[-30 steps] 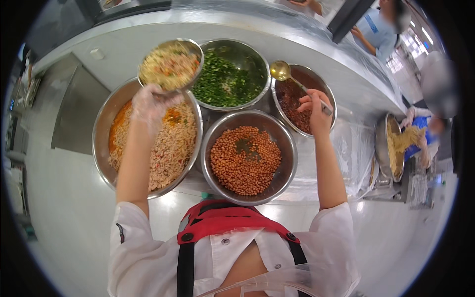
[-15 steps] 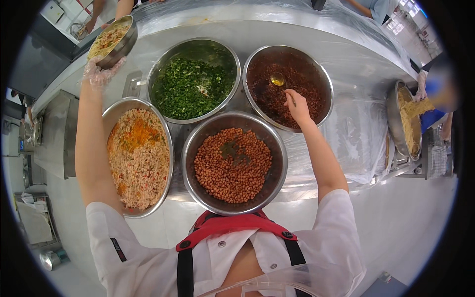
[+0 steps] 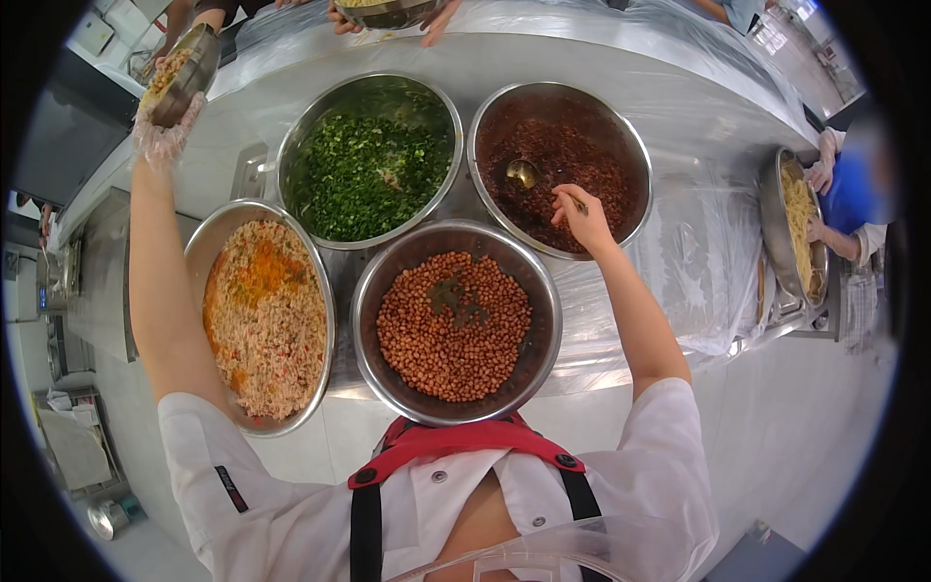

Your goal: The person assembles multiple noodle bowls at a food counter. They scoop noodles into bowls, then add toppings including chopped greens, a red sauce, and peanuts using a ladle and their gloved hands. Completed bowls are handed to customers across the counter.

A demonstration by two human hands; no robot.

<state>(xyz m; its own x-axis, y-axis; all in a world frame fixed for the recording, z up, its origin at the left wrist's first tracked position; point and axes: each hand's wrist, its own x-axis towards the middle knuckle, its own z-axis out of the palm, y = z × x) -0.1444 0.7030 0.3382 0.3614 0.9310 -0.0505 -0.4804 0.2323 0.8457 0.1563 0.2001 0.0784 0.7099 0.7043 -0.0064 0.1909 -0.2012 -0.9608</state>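
Observation:
My left hand (image 3: 163, 139), in a clear plastic glove, is closed on a metal bowl (image 3: 197, 76) of noodles with a crumbly topping, tilted at the far left. Another person's arm (image 3: 209, 16) reaches to that bowl's upper rim. My bare right hand (image 3: 586, 217) grips the handle of a metal spoon (image 3: 522, 174) over a large steel bowl (image 3: 635, 184) of dark reddish-brown chopped sauce. Glossy yellowish liquid shows in the spoon. Beside it stand large bowls of chopped greens (image 3: 364, 165), peanuts (image 3: 456, 339) and pale minced mixture (image 3: 281, 339) with orange oil.
Beyond the table, another person's hands (image 3: 441, 21) hold a bowl (image 3: 388, 14) of noodles. At the right, a gloved co-worker's hands (image 3: 822, 177) work at a steel bowl (image 3: 778, 209) of noodles. Plastic film (image 3: 698, 262) covers the table.
My left hand and its bowl have moved further up and left. The spoon has shifted left and down. Another noodle bowl has come in at the top; the co-worker's raised noodles are down in their bowl.

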